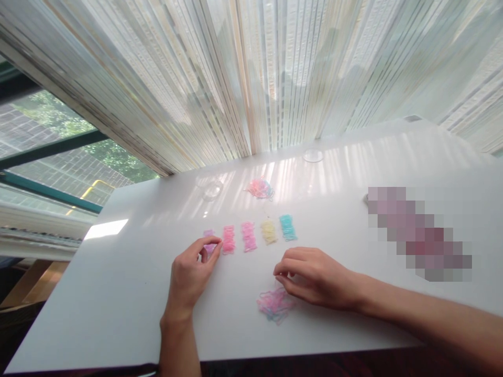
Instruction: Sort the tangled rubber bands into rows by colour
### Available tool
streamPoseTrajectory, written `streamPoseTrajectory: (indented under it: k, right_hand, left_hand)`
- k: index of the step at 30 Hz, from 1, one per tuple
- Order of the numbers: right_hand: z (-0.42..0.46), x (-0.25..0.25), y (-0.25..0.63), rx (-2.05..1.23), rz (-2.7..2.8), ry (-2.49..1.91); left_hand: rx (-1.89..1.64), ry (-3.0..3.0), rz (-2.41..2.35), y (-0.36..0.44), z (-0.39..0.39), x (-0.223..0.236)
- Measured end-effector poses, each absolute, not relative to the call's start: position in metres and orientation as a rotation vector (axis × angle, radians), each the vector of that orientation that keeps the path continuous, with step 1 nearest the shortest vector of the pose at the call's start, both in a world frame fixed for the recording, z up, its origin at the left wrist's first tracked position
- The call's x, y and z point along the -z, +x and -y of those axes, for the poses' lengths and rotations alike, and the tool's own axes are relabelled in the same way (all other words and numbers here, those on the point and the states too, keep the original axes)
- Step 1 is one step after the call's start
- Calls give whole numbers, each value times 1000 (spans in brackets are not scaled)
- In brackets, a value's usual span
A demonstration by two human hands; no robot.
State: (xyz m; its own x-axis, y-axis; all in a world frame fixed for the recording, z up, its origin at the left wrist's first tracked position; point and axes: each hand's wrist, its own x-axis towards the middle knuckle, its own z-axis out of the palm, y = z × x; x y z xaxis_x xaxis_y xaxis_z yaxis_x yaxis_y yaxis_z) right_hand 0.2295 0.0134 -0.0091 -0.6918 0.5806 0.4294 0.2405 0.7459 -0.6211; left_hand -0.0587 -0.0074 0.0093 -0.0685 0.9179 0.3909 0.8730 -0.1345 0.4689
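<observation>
My left hand [193,269] is over the purple group of thin coloured rubber bands [209,234], thumb and forefinger pinched together beside the bright pink group [228,240]. Anything in that pinch is too small to name. To the right lie a light pink group [249,236], a yellow group [269,232] and a turquoise group [288,228], forming a row. My right hand [310,276] is closed in a pinch just above a loose mixed pile of bands [275,305]; what its fingertips hold, if anything, cannot be made out. Part of the purple group is hidden behind my left fingers.
A second loose pile of bands [260,188] lies beyond the row. Two clear round lids or dishes, one at left [212,190] and one farther back [313,155], rest on the white table [129,293]. A blurred-out object [420,235] lies at right. Striped curtains [251,78] hang behind.
</observation>
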Motion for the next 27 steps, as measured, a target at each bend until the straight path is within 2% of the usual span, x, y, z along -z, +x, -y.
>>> streamPoseTrajectory:
  k: [13, 22, 27]
  right_hand:
    - [-14, 11, 230, -709, 2337, -622]
    - [-15, 10, 231, -717, 2345, -646]
    - [-14, 10, 230, -747, 2308, -655]
  left_hand:
    - [-1164, 2045, -1910, -57, 10, -6]
    - [-1096, 2107, -1619, -24, 12, -10]
    - [-1230, 1993, -1578, -19, 19, -11]
